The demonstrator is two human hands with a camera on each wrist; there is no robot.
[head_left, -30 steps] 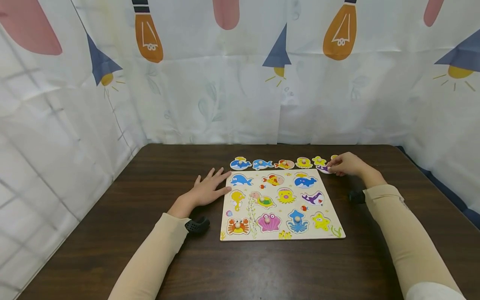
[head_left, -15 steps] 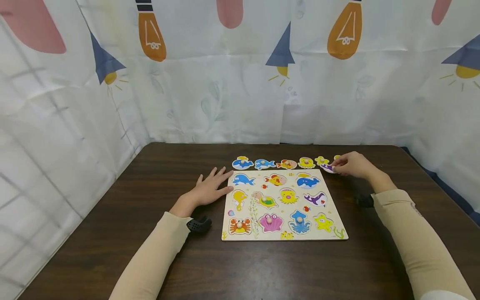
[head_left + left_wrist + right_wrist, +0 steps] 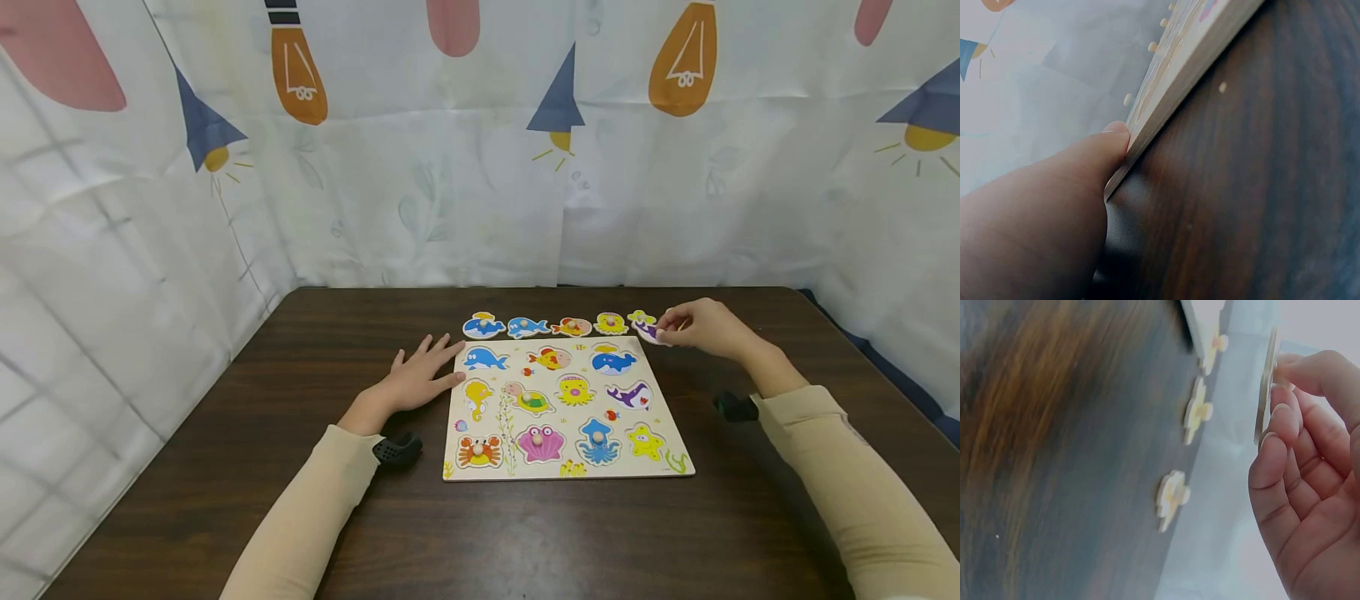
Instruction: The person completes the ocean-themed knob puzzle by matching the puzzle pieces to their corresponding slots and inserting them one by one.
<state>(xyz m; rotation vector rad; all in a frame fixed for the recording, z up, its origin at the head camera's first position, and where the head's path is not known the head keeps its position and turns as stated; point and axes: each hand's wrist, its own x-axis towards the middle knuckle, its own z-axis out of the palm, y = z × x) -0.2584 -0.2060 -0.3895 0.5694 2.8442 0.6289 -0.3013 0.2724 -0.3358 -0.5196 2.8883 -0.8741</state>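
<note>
My right hand [image 3: 705,325] pinches a purple whale puzzle piece [image 3: 647,331] by its knob, just beyond the far right corner of the wooden puzzle board [image 3: 615,472]. In the right wrist view the piece [image 3: 1264,397] appears edge-on, raised off the table, between thumb and fingertips. My left hand [image 3: 408,382] lies spread at the board's left edge, fingertips at its far corner. The left wrist view shows the thumb [image 3: 1116,140] against the board's side. Crab [image 3: 489,454], pink shell [image 3: 551,450] and blue squid [image 3: 597,454] pieces sit in their slots.
Along the board's far side lies a row of knobbed pieces: two blue whales [image 3: 482,326] [image 3: 527,327], a red-yellow fish [image 3: 572,327], a yellow octopus [image 3: 611,324] and a star [image 3: 641,317]. A printed curtain [image 3: 480,200] hangs behind the dark table [image 3: 360,525].
My right hand has lifted and turned slightly with the purple whale piece, now covering the yellow piece at the row's right end. The left hand stays on the board.
</note>
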